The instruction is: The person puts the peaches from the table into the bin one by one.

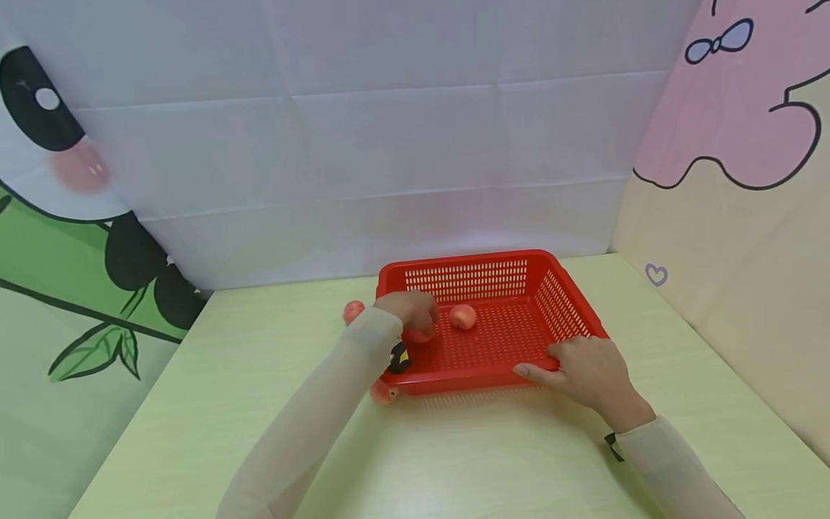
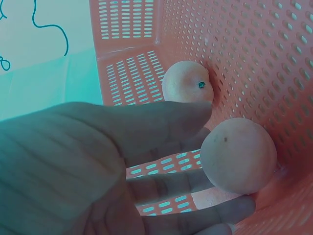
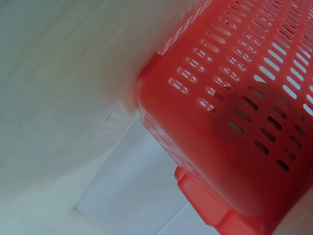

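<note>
A red slotted plastic basket (image 1: 493, 378) stands on the table. My left hand (image 1: 415, 310) reaches into its left side. In the left wrist view, the fingers (image 2: 161, 188) extend loosely around a peach (image 2: 238, 155), with the thumb above and apart from it. Another peach (image 1: 462, 317) lies inside, right of that hand. Part of a third pale round thing (image 2: 212, 197) shows beneath the fingers. My right hand (image 1: 590, 367) grips the basket's front right corner, thumb on the front rim. In the right wrist view, the basket wall (image 3: 195, 117) fills much of the picture.
Outside the basket, one peach (image 1: 353, 311) lies by its left side and another (image 1: 384, 391) by its front left corner. The pale table (image 1: 272, 346) meets a white cloth backdrop (image 1: 389, 144) behind and a printed panel (image 1: 726, 238) at right.
</note>
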Motion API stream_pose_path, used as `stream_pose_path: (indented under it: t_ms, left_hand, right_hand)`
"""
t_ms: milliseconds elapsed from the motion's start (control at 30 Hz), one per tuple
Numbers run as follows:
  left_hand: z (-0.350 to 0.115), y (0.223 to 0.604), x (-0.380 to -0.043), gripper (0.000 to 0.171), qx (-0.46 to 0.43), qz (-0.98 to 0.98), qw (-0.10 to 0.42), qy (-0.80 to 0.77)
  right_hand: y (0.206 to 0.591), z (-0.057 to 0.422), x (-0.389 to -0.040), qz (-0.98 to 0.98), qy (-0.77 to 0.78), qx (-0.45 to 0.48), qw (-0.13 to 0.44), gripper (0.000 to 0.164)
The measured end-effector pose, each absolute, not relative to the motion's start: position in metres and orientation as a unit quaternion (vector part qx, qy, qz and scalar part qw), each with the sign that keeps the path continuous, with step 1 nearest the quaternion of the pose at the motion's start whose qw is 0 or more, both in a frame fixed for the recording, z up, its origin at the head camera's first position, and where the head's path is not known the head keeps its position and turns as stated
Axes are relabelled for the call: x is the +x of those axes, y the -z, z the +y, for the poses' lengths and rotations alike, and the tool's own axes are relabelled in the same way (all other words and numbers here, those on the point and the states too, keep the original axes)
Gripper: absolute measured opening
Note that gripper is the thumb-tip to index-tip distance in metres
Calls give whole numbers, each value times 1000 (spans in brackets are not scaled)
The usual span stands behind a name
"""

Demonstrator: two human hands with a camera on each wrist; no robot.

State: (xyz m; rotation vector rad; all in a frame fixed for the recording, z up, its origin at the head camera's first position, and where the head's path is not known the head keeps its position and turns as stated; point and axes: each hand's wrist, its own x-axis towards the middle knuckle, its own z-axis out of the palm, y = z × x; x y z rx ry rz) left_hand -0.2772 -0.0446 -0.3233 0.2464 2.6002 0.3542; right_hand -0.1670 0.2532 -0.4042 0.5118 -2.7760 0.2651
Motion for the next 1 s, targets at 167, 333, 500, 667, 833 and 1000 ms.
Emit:
stream_pose_path:
  t_ms: [167,333,500,667,833,1000]
  left_hand:
    - [-44,324,-279,36,91,955,250,-129]
    - [-44,323,-280,42,96,956,252,-118]
    - [-44,320,-279,38,106,954,255,-113]
    - [-43,315,-278,36,93,953,260,-121]
    - [-43,307,-276,32,79,951,266,-138]
    - [-46,301,-275,24,111,956,241,-125]
  right_hand:
    - [403,253,-167,-966,-97,180,157,70]
    - [402,252,-166,-965,-100,182,158,71]
    - [402,253,-167,-966,-99,181,157,71]
    - [403,253,-167,-967,-97,180,152,70]
    - [403,254,-167,-967,-93,180,156,69]
    - [403,253,-167,-966,-96,182,157,68]
